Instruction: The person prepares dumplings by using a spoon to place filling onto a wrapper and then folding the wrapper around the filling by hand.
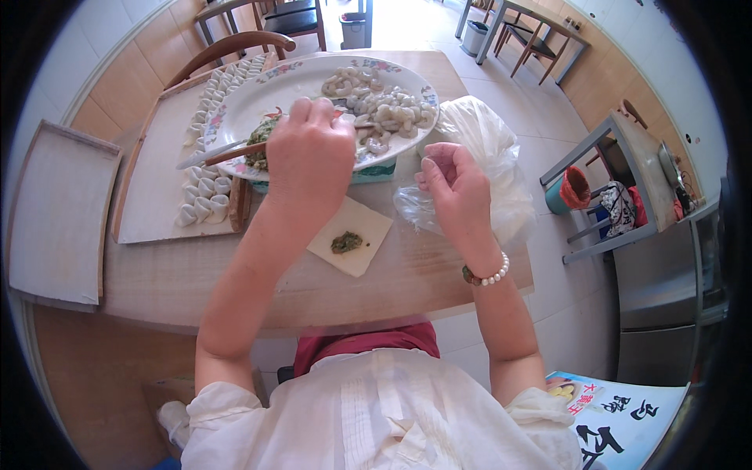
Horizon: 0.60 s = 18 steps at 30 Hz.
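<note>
My left hand point(314, 150) is closed over the large floral-rimmed oval plate point(247, 97), gripping a wooden-handled utensil point(235, 154). What looks like its metal tip shows by the peeled shrimp point(393, 111). Chopped green filling point(257, 157) lies on the plate, partly behind that hand. A pale utensil handle point(202, 157) juts past the rim. My right hand point(458, 182) hovers beside a clear plastic bag point(482, 135), fingers loosely curled and nothing visible in them. On the table between my forearms lies a square dough wrapper point(376, 229) bearing a dab of green filling point(346, 242).
A green box point(376, 170) sits under the plate. To the left, a wood-edged tray point(150, 182) carries rows of folded dumplings point(205, 202), and another tray point(61, 217) stands farther left. The table's front edge point(352, 320) runs before me. A chair point(235, 44) backs the tray.
</note>
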Available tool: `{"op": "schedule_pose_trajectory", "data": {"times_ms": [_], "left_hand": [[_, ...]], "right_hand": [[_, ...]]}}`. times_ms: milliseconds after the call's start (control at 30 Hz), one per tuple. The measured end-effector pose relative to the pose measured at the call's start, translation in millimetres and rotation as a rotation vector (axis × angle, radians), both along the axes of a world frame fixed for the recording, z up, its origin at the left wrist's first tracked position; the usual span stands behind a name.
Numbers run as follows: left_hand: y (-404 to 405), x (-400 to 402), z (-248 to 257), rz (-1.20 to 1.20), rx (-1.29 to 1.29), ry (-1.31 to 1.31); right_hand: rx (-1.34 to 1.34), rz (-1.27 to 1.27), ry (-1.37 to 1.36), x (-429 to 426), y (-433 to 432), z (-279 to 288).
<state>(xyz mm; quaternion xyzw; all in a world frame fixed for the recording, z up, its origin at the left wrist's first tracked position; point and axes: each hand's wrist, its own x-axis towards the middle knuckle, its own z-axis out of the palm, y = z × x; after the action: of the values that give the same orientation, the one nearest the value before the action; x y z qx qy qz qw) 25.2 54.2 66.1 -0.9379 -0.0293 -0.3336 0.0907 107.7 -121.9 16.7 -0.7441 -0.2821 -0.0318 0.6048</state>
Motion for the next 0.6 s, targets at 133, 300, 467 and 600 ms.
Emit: {"op": "schedule_pose_trajectory", "data": {"times_ms": [133, 300, 467, 600], "left_hand": [[-3.1, 9.4, 9.0, -0.024, 0.013, -0.159], [-5.1, 24.0, 5.1, -0.134, 0.014, -0.106], [-6.6, 9.8, 9.7, -0.104, -0.074, -0.127], [-1.2, 14.9, 12.8, -0.069, 0.033, -0.113]], "right_hand": [[0.048, 0.006, 0.026, 7.5, 3.8, -0.5], [0.062, 0.016, 0.072, 12.5, 11.7, 4.0], [0.016, 0.033, 0.021, 19.2, 11.3, -1.9], [-0.006, 0.012, -0.010, 18.2, 13.7, -0.3]]}}
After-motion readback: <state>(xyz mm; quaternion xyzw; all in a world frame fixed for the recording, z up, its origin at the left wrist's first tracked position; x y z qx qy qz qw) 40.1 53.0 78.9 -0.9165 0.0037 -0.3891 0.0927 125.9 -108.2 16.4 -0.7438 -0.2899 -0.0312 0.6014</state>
